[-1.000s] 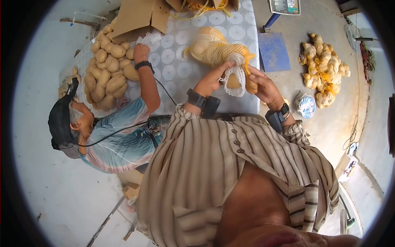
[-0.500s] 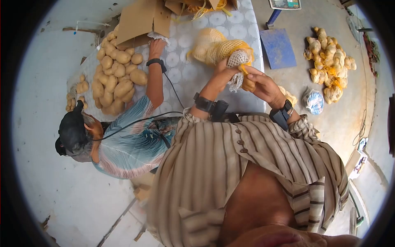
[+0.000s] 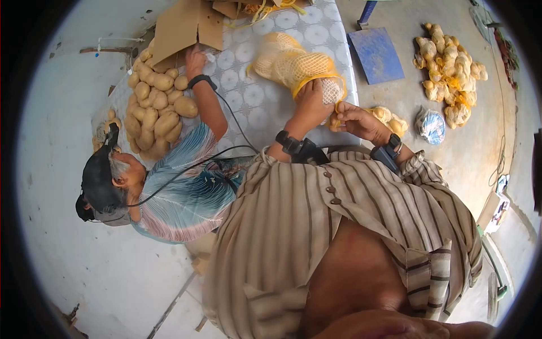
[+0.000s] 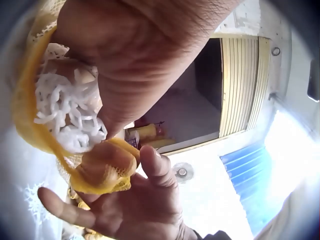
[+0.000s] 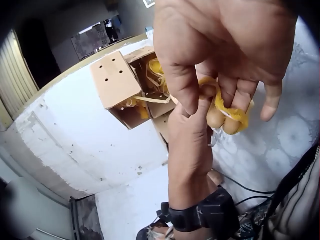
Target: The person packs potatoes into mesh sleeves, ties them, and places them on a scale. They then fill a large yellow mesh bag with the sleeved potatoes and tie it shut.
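On the table's front right part lies a yellow mesh bag (image 3: 276, 62), bulging with foam-wrapped potatoes. My left hand (image 3: 309, 107) reaches into its mouth and holds a potato in a white foam net (image 3: 333, 91); the hand hides most of this potato. In the left wrist view the white foam net (image 4: 67, 112) sits inside the bag's yellow rim. My right hand (image 3: 361, 121) is on the near side of the mouth, two fingers hooked inside the yellow mesh (image 5: 242, 120). Its thumb and little finger stand apart from the mesh.
Left on the table is a heap of bare potatoes (image 3: 161, 110), beside a cardboard box (image 3: 183, 34). Another person's hand (image 3: 196, 61) reaches to that box. Right of the table stand a blue scale platform (image 3: 375, 55), filled mesh bags (image 3: 451, 73) and a plastic-wrapped bundle (image 3: 430, 125) on the floor.
My left hand has pushed the foam-netted potato into the bag's mouth, and the yellow rim now surrounds it. My right hand holds the rim lower. The other person's hand has shifted about the box.
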The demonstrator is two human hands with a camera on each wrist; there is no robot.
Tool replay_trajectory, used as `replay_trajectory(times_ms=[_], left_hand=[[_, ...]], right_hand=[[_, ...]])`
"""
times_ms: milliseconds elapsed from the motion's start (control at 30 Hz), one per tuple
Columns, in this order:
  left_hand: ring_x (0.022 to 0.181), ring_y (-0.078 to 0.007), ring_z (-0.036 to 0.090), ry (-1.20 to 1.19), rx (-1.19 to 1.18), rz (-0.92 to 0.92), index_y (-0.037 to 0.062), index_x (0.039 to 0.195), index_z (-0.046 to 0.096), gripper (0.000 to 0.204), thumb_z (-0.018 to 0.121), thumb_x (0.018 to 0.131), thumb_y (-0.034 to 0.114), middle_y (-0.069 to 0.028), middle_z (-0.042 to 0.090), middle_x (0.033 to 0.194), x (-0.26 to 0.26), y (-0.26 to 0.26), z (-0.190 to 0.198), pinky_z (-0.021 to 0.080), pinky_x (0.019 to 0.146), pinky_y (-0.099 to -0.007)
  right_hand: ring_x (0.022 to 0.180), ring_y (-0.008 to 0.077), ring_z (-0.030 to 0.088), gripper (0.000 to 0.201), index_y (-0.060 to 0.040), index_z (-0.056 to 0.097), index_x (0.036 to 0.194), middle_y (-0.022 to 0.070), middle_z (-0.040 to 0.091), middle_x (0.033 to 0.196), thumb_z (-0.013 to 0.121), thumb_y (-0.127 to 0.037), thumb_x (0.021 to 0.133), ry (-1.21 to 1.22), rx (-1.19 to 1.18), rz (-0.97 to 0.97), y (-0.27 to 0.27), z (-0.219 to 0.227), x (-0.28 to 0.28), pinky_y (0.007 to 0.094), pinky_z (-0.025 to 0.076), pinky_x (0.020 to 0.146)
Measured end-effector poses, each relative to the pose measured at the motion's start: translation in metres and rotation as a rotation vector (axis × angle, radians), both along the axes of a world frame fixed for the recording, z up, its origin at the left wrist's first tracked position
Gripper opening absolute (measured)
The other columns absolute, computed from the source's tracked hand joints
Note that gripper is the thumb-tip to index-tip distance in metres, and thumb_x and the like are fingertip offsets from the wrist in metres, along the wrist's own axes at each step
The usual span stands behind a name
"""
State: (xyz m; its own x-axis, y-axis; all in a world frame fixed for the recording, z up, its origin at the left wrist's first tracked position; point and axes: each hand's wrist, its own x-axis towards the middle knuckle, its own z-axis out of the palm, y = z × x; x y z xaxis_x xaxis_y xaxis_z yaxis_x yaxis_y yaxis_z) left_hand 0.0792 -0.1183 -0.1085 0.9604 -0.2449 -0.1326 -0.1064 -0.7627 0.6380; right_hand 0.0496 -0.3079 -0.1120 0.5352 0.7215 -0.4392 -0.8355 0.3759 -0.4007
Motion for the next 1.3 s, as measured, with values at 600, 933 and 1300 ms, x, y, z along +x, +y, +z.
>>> replay_trajectory(times_ms=[600,933,1300], left_hand=[[0.113,-0.0372,0.05,-0.269,0.086,0.223,0.0019,0.118,0.053,0.052,0.075,0.074,0.019,-0.0176,0.056,0.12,-0.001,0.04,0.046,0.042,0.095,-0.0434],[0.081,-0.034,0.06,-0.04,-0.224,0.156,0.0,0.095,0.059,0.015,0.058,0.086,0.012,-0.0183,0.062,0.089,-0.014,0.027,0.054,0.048,0.073,-0.0402],[0.083,-0.036,0.059,-0.03,-0.24,0.261,0.0004,0.093,0.059,0.014,0.061,0.084,0.011,-0.0174,0.061,0.083,-0.063,0.087,-0.044,0.047,0.072,-0.0426]], right_hand=[[0.089,0.0105,0.059,0.009,-0.0139,0.058,0.098,-0.0029,0.061,0.095,0.062,-0.015,0.09,-0.012,0.035,0.062,0.045,-0.044,0.014,0.0306,0.05,0.081],[0.073,0.013,0.056,0.008,-0.01,0.057,0.088,0.002,0.059,0.083,0.062,-0.016,0.089,-0.051,-0.214,0.035,0.052,-0.041,0.024,0.0285,0.049,0.068],[0.061,0.0082,0.051,0.015,-0.0088,0.052,0.073,-0.0005,0.055,0.069,0.062,-0.005,0.083,-0.566,-0.41,0.123,0.049,-0.081,0.013,0.023,0.042,0.057]])
